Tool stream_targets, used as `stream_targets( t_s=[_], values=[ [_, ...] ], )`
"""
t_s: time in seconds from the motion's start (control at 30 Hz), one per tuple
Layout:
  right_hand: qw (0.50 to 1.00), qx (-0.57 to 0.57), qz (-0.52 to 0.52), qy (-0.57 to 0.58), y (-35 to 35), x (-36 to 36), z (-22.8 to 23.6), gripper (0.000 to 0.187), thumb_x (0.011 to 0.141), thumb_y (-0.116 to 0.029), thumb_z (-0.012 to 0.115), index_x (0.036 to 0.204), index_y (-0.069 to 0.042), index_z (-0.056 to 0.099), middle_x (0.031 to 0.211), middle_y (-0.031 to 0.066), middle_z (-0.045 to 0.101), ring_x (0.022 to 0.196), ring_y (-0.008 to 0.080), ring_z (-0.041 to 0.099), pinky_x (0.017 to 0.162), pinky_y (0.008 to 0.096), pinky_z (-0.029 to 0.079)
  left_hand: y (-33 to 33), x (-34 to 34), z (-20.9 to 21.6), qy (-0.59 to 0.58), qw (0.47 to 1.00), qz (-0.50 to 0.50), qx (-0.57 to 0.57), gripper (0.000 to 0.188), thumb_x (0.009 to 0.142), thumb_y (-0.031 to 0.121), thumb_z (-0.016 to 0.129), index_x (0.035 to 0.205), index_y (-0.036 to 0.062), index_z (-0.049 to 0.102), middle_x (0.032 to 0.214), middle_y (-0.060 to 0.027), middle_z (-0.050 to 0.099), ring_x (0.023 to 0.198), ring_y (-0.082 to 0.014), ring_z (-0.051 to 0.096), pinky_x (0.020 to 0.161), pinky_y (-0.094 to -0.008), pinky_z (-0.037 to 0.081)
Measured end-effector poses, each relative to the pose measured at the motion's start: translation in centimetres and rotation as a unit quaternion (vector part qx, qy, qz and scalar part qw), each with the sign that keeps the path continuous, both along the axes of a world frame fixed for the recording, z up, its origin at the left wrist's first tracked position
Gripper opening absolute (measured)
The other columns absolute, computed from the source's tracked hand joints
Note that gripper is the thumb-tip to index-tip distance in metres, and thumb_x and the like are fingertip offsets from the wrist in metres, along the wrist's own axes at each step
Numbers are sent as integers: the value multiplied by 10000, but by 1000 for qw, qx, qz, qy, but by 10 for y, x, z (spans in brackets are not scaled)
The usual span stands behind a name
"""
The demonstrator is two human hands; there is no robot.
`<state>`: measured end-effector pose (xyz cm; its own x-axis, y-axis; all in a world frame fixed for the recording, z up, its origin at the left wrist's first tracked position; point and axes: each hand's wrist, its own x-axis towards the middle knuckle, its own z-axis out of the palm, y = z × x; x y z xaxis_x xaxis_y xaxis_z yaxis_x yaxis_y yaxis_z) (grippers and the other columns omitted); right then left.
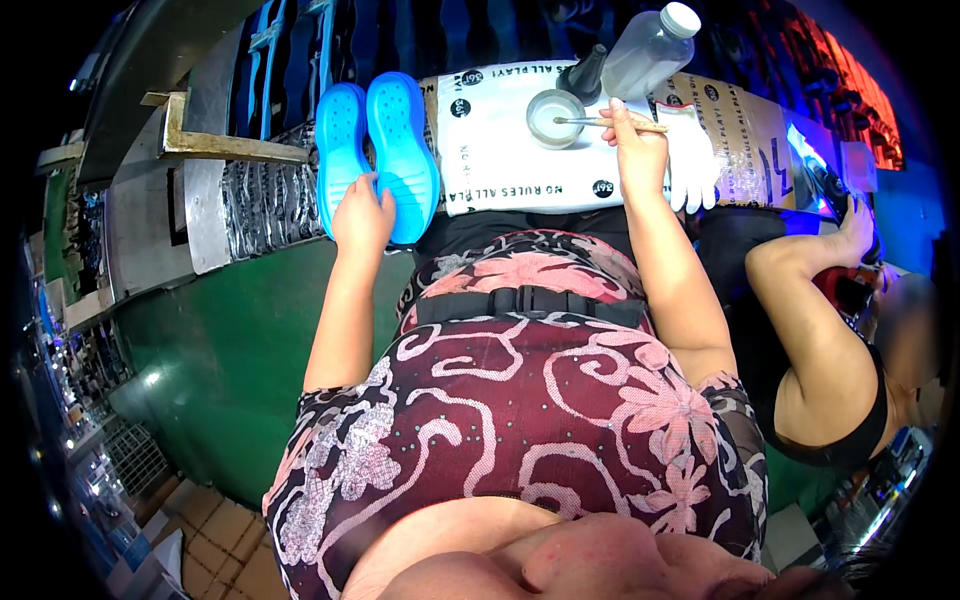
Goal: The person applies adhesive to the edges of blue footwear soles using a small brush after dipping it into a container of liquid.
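Note:
Two bright blue shoe soles lie side by side at the left of the work surface, the left sole (343,125) and the right sole (402,140). My left hand (364,214) is closed at the near end of the left sole, its fingertips partly hidden against it. A thin paintbrush (600,122) is pinched in the fingers of my right hand (638,150). Its bristle end reaches over the rim into a small round cup (541,106) of cloudy whitish liquid. The cup stands on a white printed sheet (490,150).
Behind the cup are a dark nozzle bottle (585,75) and a clear bottle with white cap (640,60). A white glove (688,165) lies right of my hand, by brown printed tape (745,130). A dark slatted conveyor (420,35) runs behind; a co-worker's arm (815,300) is at right.

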<state>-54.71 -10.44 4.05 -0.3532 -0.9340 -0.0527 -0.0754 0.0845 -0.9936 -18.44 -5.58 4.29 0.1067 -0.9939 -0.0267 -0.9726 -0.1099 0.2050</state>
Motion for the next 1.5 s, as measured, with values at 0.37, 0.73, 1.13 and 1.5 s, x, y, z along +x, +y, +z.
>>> stream_targets(
  t_s=[0.37,0.73,1.13,1.5],
  values=[
    [985,44,-73,-150,-4,-3,-2,398,888,-321,640,834,73,641,695,118,637,537,137,584,507,244,480,-20,-7,-1,-86,995,-5,40,220,752,218,581,873,35,585,862,-170,653,754,-339,641,665,-442,510],
    [972,76,-90,-202,-7,-6,-3,406,904,-332,616,854,71,633,684,119,632,543,138,582,523,250,481,-17,-6,-1,87,996,35,5,384,793,162,520,1153,39,467,705,-196,629,659,-390,621,630,-480,480],
    [993,-17,62,-100,4,-1,-12,175,899,-168,613,951,-8,659,878,45,658,761,86,573,681,204,440,-21,-20,6,75,996,4,48,693,773,388,694,1308,34,432,939,-239,652,883,-378,644,760,-427,500],
    [981,-74,114,140,3,1,-6,143,869,-128,641,964,-25,672,906,34,634,844,123,579,794,232,436,-28,1,-27,263,963,-4,55,546,805,325,655,1194,-38,529,971,-266,649,935,-363,643,820,-390,485]
  ],
)
